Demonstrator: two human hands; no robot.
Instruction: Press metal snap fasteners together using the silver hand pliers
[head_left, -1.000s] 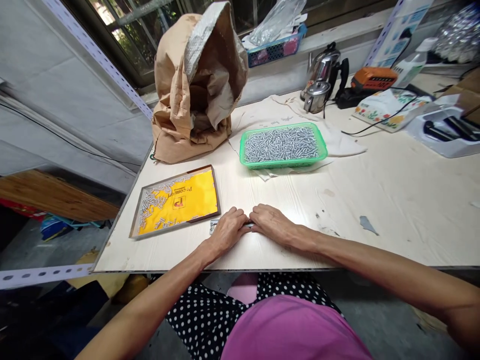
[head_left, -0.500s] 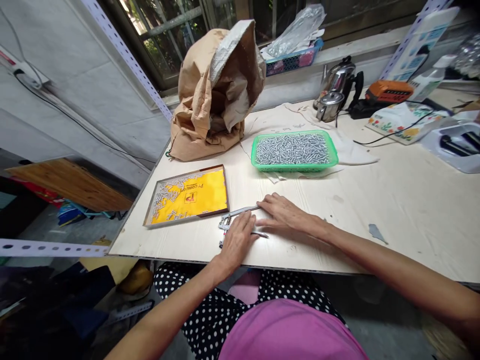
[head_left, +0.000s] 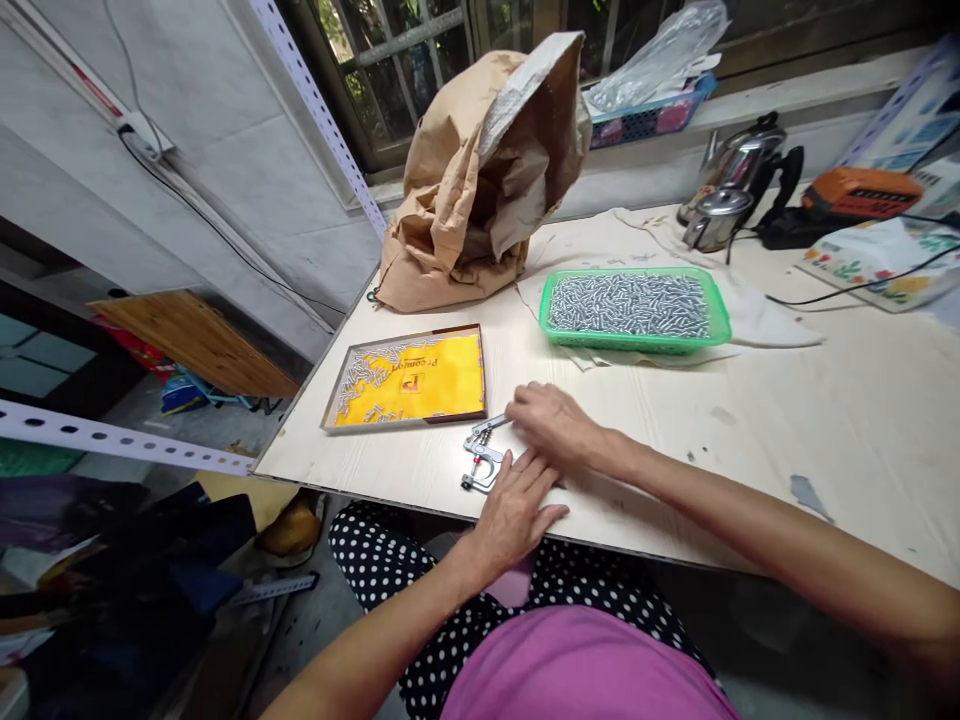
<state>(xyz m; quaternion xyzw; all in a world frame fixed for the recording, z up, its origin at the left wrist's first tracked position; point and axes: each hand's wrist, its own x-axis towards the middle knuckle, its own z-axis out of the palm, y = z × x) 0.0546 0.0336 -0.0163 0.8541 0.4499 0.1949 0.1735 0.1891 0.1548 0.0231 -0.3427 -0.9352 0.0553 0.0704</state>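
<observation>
Metal pliers (head_left: pixel 480 452) with a C-shaped jaw, a coil spring and a small red part lie on the table, jaw toward the left. My left hand (head_left: pixel 517 500) rests flat at the lower side of the pliers, fingers stretched out and thumb apart. Over the upper handle, my right hand (head_left: pixel 551 422) is curled with its fingers bent round it. The two hands meet at the fingers and hide most of both handles. Just beyond the jaw lies a shallow tray (head_left: pixel 405 425) with a yellow bottom and many small silver metal pieces (head_left: pixel 360 378).
A green plastic tub (head_left: pixel 636 342) full of small silver pieces stands on cloth behind my hands. A large brown paper sack (head_left: pixel 450 200) is open at the back left. Metal pots (head_left: pixel 731 190), an orange battery (head_left: pixel 862 190) and a black cable are at the back right.
My view has turned left, so the table things sit further right. My left hand has slid off the jaw toward the handles, its thumb now out. My right fingers have curled over the upper handle.
</observation>
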